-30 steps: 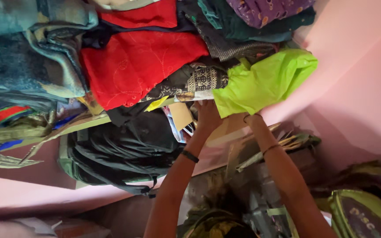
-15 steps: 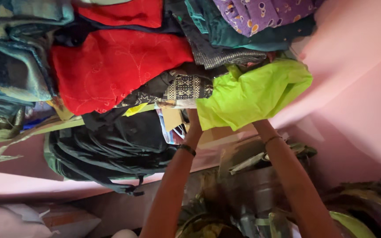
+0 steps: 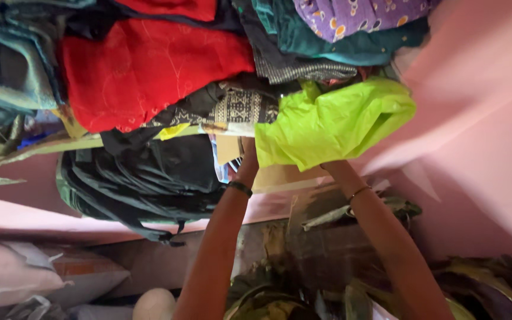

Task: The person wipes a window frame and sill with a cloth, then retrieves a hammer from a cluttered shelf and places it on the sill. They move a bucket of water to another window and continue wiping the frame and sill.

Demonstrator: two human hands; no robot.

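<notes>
Left fingers: you cannot tell how they are set; your left hand (image 3: 248,155) reaches up under the edge of the lime-green cloth (image 3: 333,121), and the fingers are hidden behind it and the papers beside it.
Right fingers: you cannot tell either; your right hand (image 3: 329,166) is covered by the lower hem of the lime-green cloth, with only the wrist showing below it.
Wrists: your left wrist carries a dark band (image 3: 239,188); your right wrist carries a thin bangle (image 3: 358,192).
Lime-green cloth: it lies on the shelf (image 3: 84,144) at the right end of the clothes pile, close against the pink wall (image 3: 475,112), and its lower edge hangs down over both of your hands.
Just beside it: a black cloth with white patterns (image 3: 232,109) touches its left side, and a grey checked cloth (image 3: 303,71) lies on top of it.
Further along the pile: a red cloth (image 3: 149,71) sits to the left, with a teal cloth (image 3: 339,47) and a purple spotted cloth (image 3: 357,15) stacked higher up.
Below the shelf: a black backpack (image 3: 143,184) sits left of your left arm.
</notes>
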